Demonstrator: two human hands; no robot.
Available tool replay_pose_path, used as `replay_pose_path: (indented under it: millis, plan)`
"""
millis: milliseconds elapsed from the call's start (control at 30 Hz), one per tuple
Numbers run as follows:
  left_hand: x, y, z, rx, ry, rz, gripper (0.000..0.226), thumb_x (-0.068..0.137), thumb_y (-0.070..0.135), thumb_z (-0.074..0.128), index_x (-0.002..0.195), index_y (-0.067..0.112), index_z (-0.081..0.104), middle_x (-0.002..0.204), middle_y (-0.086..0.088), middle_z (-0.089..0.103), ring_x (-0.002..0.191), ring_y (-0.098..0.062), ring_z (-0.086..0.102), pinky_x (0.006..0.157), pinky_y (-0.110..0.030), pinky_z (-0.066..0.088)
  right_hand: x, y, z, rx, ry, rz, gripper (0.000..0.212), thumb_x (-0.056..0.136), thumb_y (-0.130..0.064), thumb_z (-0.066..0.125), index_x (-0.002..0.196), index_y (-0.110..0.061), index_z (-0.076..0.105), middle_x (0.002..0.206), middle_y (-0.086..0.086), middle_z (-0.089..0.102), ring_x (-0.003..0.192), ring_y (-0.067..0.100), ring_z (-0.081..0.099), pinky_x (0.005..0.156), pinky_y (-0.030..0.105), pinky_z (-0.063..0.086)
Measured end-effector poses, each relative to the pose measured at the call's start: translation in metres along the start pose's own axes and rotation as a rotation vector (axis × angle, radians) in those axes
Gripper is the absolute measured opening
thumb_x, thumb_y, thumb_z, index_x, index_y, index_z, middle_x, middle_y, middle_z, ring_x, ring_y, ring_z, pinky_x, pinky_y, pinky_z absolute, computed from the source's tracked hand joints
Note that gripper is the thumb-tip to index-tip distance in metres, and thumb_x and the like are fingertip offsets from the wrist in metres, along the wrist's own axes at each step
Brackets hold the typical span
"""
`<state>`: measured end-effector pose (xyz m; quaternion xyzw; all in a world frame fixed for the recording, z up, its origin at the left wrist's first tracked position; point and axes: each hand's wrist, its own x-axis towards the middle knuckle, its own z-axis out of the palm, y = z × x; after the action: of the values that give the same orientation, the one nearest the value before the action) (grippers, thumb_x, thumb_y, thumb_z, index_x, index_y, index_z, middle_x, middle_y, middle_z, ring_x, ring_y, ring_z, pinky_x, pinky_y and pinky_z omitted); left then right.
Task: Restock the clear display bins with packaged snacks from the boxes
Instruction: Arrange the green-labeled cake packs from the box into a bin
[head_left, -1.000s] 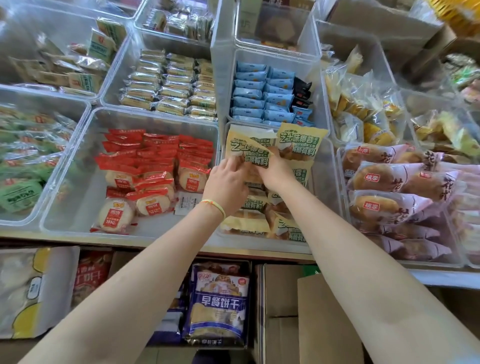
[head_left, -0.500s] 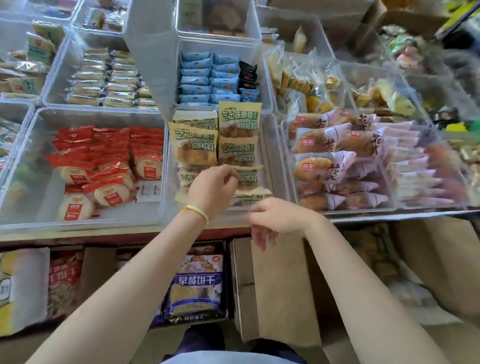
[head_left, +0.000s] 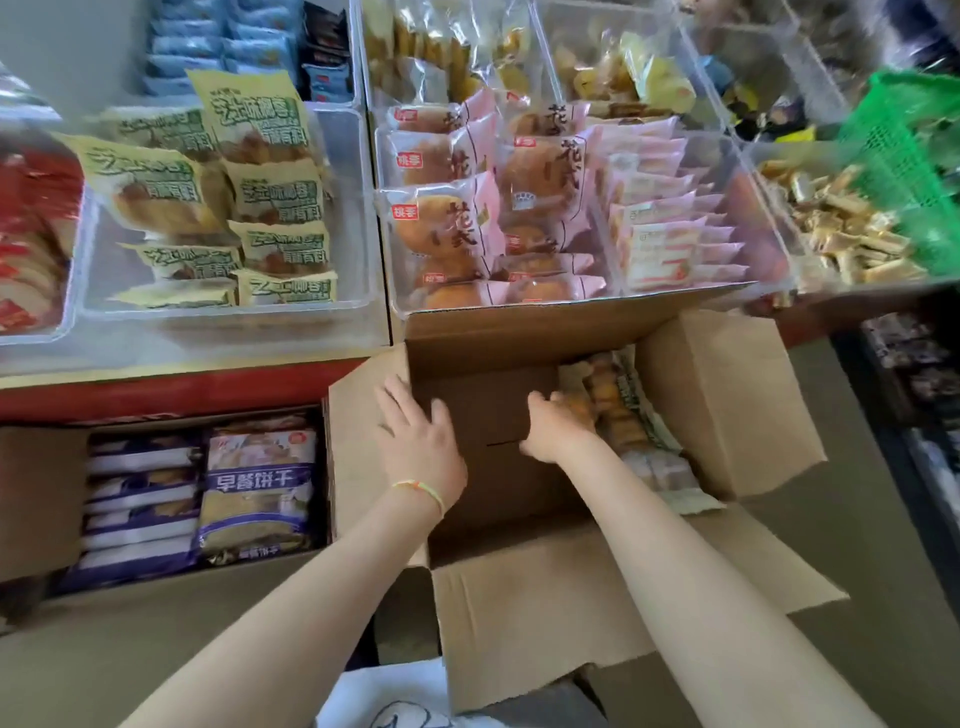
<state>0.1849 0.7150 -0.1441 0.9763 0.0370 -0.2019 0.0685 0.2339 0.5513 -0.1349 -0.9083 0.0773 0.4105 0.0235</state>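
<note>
Right hand (head_left: 558, 428) reaches into the open box (head_left: 727, 395), fingers curling onto the snack packets (head_left: 618, 410) stacked just beyond its fingertips along the box's right wall; left hand (head_left: 421, 441), fingers spread, rests on the left flap, farther off.

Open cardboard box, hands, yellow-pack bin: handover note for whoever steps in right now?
Left hand: open, flat on the left wall of the open cardboard box.
Right hand: inside the box, reaching into the remaining snack packs; grip hidden.
Done: yellow-green packs stand in rows in the clear bin.
Left: that bin has free space at its right side; packs remain in the box. Lift more out and place them.
</note>
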Motion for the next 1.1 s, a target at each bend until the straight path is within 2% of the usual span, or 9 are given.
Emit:
replay_pose_path:
  millis: [100, 200, 367, 500, 633, 733, 833, 1000, 1100]
  plan:
    - [0.001, 0.013, 0.021, 0.091, 0.115, -0.111, 0.040, 0.081, 0.022, 0.062, 0.119, 0.016, 0.052, 0.155, -0.038, 0.004, 0.142, -0.053, 0.017, 0.103, -0.048, 0.036, 0.014, 0.040, 0.025, -0.164, 0.032, 0.064, 0.073, 0.094, -0.022, 0.060, 0.156, -0.017, 0.023, 0.159, 0.014, 0.027, 0.145, 0.033, 0.028, 0.112, 0.041, 0.030]
    - [0.003, 0.015, 0.027, 0.109, 0.142, -0.134, 0.038, 0.080, 0.030, 0.065, 0.114, 0.015, 0.054, 0.155, -0.036, 0.006, 0.141, -0.052, 0.020, 0.103, -0.049, 0.036, 0.030, 0.071, 0.046, -0.147, 0.017, 0.075, 0.040, 0.102, -0.019, 0.043, 0.141, -0.009, 0.049, 0.144, 0.013, 0.051, 0.132, 0.029, 0.047, 0.092, 0.010, 0.035]
    - [0.005, 0.016, 0.030, 0.073, 0.145, -0.150, 0.040, 0.084, 0.032, 0.062, 0.118, 0.014, 0.053, 0.157, -0.032, -0.006, 0.144, -0.052, 0.007, 0.110, -0.053, 0.027, 0.030, 0.085, 0.055, -0.117, 0.053, 0.084, 0.028, 0.101, -0.021, 0.050, 0.126, -0.015, 0.063, 0.127, 0.004, 0.063, 0.119, 0.025, 0.058, 0.081, 0.030, 0.040]
    - [0.006, 0.020, 0.030, 0.059, 0.159, -0.167, 0.037, 0.085, 0.033, 0.063, 0.116, 0.014, 0.055, 0.158, -0.029, -0.007, 0.145, -0.050, 0.003, 0.113, -0.054, 0.024, 0.044, 0.093, 0.064, -0.142, 0.086, -0.002, 0.031, 0.102, -0.011, 0.044, 0.127, -0.007, 0.061, 0.131, 0.012, 0.061, 0.120, 0.026, 0.057, 0.059, 0.006, 0.034]
    - [0.006, 0.021, 0.028, 0.063, 0.148, -0.167, 0.040, 0.085, 0.039, 0.063, 0.115, 0.015, 0.054, 0.158, -0.028, -0.009, 0.146, -0.049, 0.002, 0.113, -0.053, 0.023, 0.038, 0.091, 0.061, -0.059, 0.146, 0.026, 0.030, 0.103, -0.009, 0.038, 0.119, -0.006, 0.063, 0.123, 0.012, 0.064, 0.116, 0.030, 0.060, 0.085, 0.029, 0.045]
    - [0.003, 0.021, 0.025, 0.046, 0.140, -0.164, 0.042, 0.085, 0.043, 0.063, 0.115, 0.016, 0.053, 0.159, -0.027, -0.010, 0.146, -0.048, 0.001, 0.114, -0.052, 0.022, 0.026, 0.084, 0.048, 0.056, 0.145, -0.120, 0.008, 0.098, -0.015, 0.055, 0.098, -0.013, 0.063, 0.098, 0.005, 0.064, 0.099, 0.029, 0.066, 0.072, 0.032, 0.049]
    - [0.001, 0.020, 0.020, -0.039, 0.085, -0.161, 0.047, 0.085, 0.047, 0.062, 0.121, 0.019, 0.052, 0.160, -0.024, -0.014, 0.147, -0.045, -0.004, 0.117, -0.051, 0.017, 0.014, 0.079, 0.025, 0.270, 0.101, -0.325, 0.016, 0.097, -0.022, 0.056, 0.089, -0.013, 0.067, 0.091, 0.003, 0.062, 0.088, 0.023, 0.060, 0.071, 0.032, 0.049]
    - [-0.006, 0.019, -0.015, -0.540, 0.070, -0.120, 0.056, 0.091, 0.054, 0.049, 0.144, 0.038, 0.042, 0.165, -0.007, 0.000, 0.151, -0.028, -0.007, 0.122, -0.048, 0.006, -0.028, 0.060, -0.010, 0.520, 0.090, -0.612, 0.015, 0.100, -0.027, 0.057, 0.096, -0.017, 0.067, 0.109, -0.003, 0.062, 0.100, 0.014, 0.058, 0.079, 0.027, 0.047]
    - [-0.019, 0.020, -0.045, -0.817, 0.080, 0.062, 0.041, 0.095, 0.038, 0.055, 0.135, 0.044, 0.052, 0.159, 0.008, 0.027, 0.149, -0.017, 0.013, 0.121, -0.049, 0.018, -0.059, 0.045, -0.037, 0.577, 0.177, -0.712, 0.011, 0.101, -0.029, 0.056, 0.102, -0.023, 0.066, 0.116, -0.009, 0.062, 0.105, 0.009, 0.058, 0.085, 0.027, 0.052]
